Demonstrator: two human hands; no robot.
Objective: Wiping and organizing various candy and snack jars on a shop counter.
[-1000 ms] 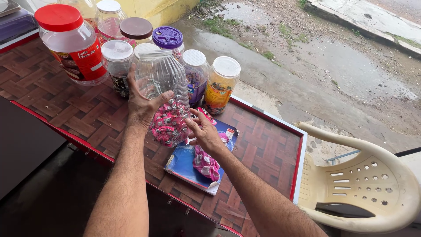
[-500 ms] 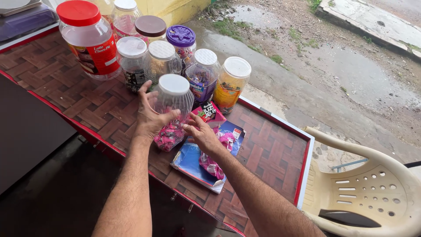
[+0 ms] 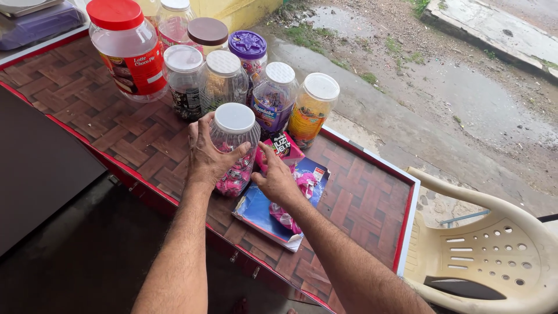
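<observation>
Left hand wraps fingers round clear plastic jar w/ white lid & pink sweets, upright near red table edge. Right hand, fingers loosely spread, touches jar's side over blue flat packet overhanging that edge. Jar row close behind; bare tabletop to the right.

The clear jar that was tipped over a second ago now stands upright on the counter, white lid on top. The left hand has shifted to grip its side, and the right hand now touches it.

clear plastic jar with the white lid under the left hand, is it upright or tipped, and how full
Upright. The clear plastic jar stands on the woven-pattern table, white lid on top, pink-wrapped sweets filling only its lower part; left hand grips its side.
</observation>
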